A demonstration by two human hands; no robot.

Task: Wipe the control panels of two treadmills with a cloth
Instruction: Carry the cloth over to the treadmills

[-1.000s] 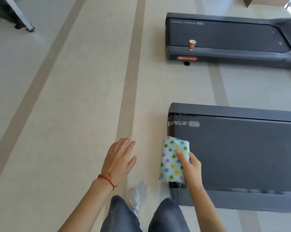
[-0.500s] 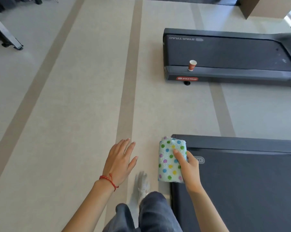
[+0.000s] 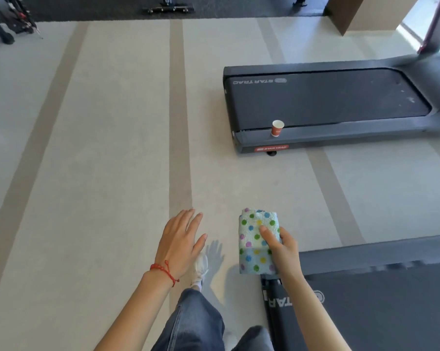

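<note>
My right hand grips a folded pale-blue cloth with coloured dots, held over the floor at the rear corner of the near treadmill. My left hand hovers beside it with straight, spread fingers and holds nothing; a red string is tied round its wrist. A second dark treadmill lies further ahead on the right, its belt running off to the right. Neither control panel is in view.
A small red paper cup stands on the far treadmill's near side rail. Pale floor with brown stripes stretches ahead and left. Dark gym equipment stands at the far left, a machine base at the top, a brown column top right.
The view has tilted up and moved forward: both treadmills slid down in the frame and the far one now shows more fully. My hands keep their poses, the cloth still held.
</note>
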